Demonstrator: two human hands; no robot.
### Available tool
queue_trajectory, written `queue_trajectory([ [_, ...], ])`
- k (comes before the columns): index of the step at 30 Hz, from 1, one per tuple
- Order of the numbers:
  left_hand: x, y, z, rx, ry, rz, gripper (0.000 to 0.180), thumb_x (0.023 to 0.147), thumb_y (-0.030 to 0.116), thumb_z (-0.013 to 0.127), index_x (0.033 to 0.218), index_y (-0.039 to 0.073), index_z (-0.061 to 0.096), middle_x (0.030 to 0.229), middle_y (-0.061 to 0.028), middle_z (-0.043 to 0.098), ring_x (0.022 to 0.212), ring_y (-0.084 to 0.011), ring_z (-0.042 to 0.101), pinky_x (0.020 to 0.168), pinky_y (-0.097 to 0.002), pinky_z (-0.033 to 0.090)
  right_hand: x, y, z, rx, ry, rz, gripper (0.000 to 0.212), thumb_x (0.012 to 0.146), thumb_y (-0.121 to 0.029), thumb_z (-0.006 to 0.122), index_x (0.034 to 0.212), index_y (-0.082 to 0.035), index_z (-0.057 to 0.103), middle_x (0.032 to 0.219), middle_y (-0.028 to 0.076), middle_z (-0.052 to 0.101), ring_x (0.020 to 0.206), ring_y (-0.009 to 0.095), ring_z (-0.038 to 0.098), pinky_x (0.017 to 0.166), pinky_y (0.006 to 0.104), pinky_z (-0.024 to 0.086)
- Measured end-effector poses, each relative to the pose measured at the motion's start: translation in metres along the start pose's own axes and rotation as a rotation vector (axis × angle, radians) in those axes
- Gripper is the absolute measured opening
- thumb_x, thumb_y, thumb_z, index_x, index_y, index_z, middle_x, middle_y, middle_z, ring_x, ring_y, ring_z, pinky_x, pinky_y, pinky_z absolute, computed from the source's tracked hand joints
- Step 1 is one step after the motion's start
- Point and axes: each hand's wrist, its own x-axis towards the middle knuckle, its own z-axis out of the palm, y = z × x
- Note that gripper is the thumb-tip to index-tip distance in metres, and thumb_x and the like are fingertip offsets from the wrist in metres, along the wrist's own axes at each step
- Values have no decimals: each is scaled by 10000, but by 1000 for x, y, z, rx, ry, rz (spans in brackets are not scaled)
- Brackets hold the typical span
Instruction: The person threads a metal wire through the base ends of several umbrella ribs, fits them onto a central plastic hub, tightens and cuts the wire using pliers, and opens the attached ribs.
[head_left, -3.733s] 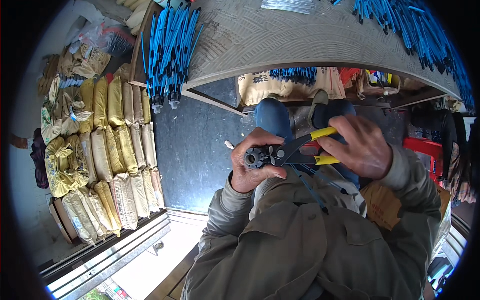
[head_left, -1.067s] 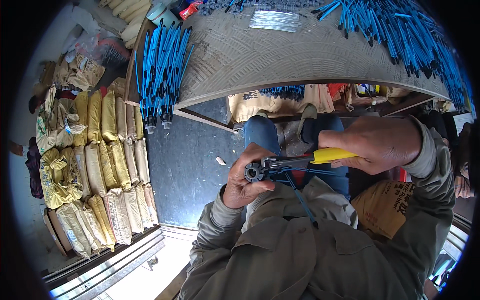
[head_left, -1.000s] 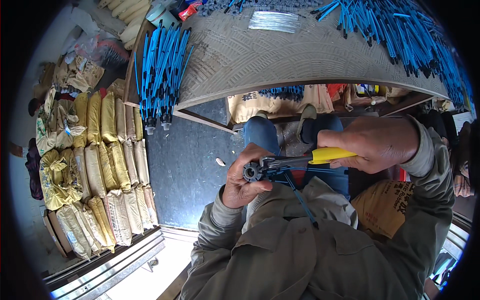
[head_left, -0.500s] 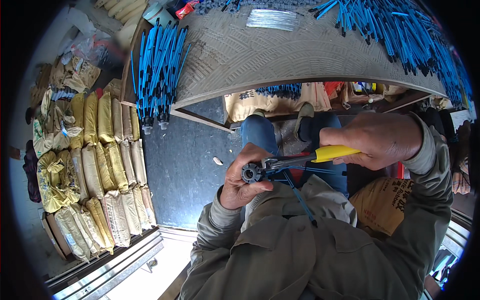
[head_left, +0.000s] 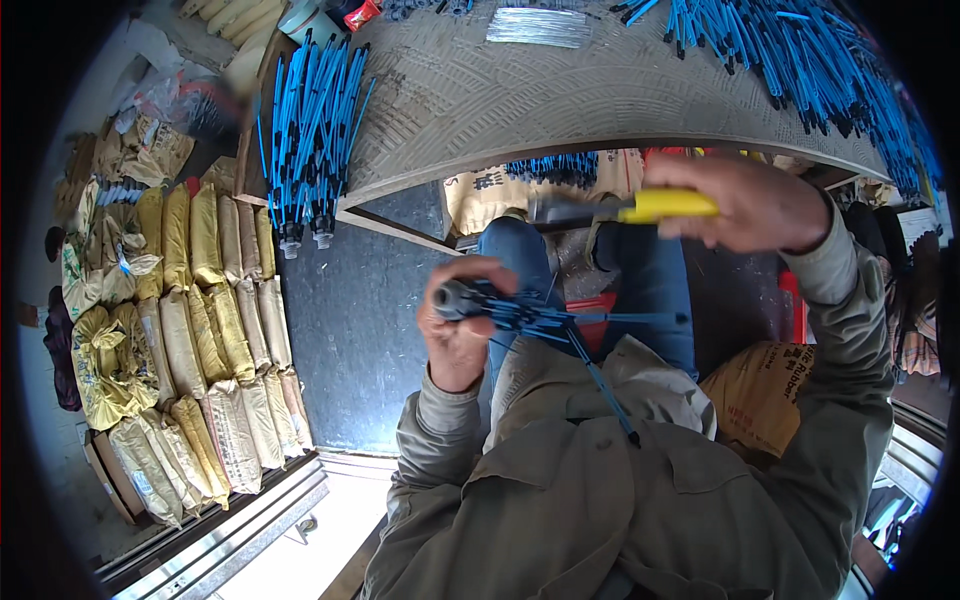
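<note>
blue cable bundle in left hand, pliers lifted away

blue cable bundle sits in the left hand, fingers curled shut round its dark capped end in front of the chest. its long axis runs from that fist rightward, with loose strands trailing down over the jacket. right hand is higher and to the right, apart from the bundle, closed on the yellow-handled pliers, whose metal nose points left under the table edge. more blue cables lie on top.
</note>
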Motion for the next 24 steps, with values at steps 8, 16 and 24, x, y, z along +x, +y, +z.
queue_trajectory([
  [8, 8, -1, -31, -11, 340, 53, 697, 854, 642, 471, 1102, -8, 517, 846, -99, 601, 817, -222, 602, 788, -364, 488, 25, 121, 8, -1063, 663, 210, 408, 830, -407, 621, 1078, -105, 503, 913, 75, 595, 709, 263, 614, 601, 369, 505],
  [16, -8, -3, -125, -941, 123, 137, 622, 840, 625, 519, 1167, 97, 537, 928, -37, 600, 900, -197, 557, 839, -351, 437, 40, 73, 72, -753, 576, -125, 695, 728, -356, 707, 1320, -137, 418, 1322, 80, 458, 1180, 277, 479, 987, 417, 395],
  [24, -44, -90, -107, -1655, 143, -92, 471, 855, 445, 625, 1157, 93, 540, 1026, 11, 584, 975, -134, 497, 878, -337, 405, 84, -1, 167, 31, 509, -548, 646, 832, -373, 620, 1361, -108, 360, 1377, 126, 391, 1273, 289, 391, 1042, 415, 320],
])
